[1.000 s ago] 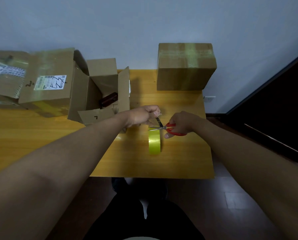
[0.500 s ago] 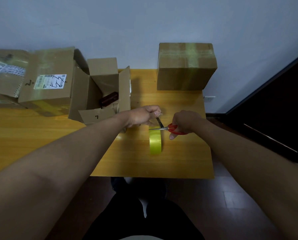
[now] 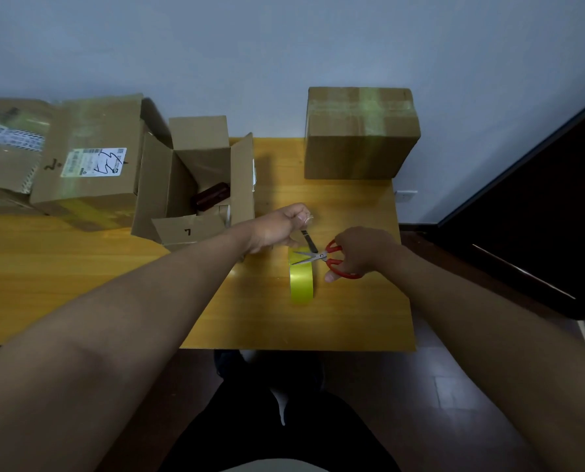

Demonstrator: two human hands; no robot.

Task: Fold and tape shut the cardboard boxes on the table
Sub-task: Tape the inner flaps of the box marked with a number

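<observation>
On the tabletop [image 3: 80, 284], an open cardboard box [image 3: 196, 185] sits at ten o'clock. The left hand [image 3: 281, 226] pinches a tape strip above the upright yellow tape roll [image 3: 301, 281]. The right hand [image 3: 362, 250] grasps red scissors [image 3: 332, 258], blades parted. A taped box [image 3: 361, 134] stands at one o'clock.

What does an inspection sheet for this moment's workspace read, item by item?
Surface: yellow wooden table.
Job's things: open box, flaps up, dark object inside; taped box at the wall; yellow tape roll on edge.
Clutter: labelled boxes far left.
Hands: left hand pinches a tape strip; right hand holds red scissors, blades open.
Cables: nothing seen.
Surroundings: pale wall, dark door on the right.
</observation>
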